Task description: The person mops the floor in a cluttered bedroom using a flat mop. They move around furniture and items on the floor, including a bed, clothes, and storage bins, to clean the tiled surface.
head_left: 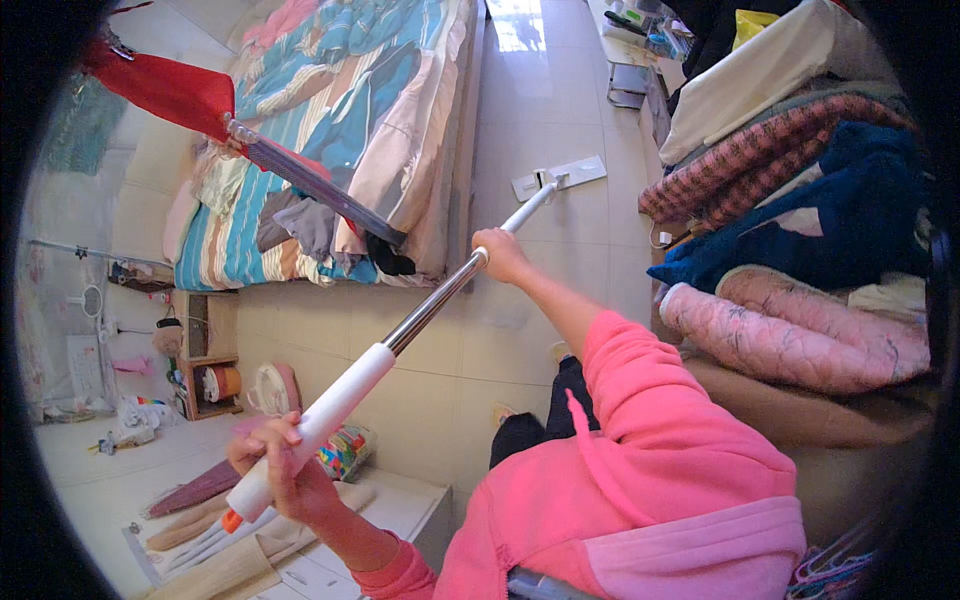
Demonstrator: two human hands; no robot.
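Observation:
A flat mop [430,298] with a white and chrome pole runs slantwise across the view. Its flat white head [585,172] lies on the tiled floor, between the bed and the clothes on the right. My left hand [285,465] wraps round the thick white grip close to its orange-tipped end. Farther up the pole, my right hand [500,254] is closed round the joint where chrome meets white. Both of my sleeves are pink.
A bed [340,130] with striped bedding fills the upper left, and a red cloth [170,90] hangs before it. Piled clothes and rolled pink quilting [790,335] line the right side. A white cabinet [415,510] holding clothes stands at lower left, near a wooden shelf [210,345].

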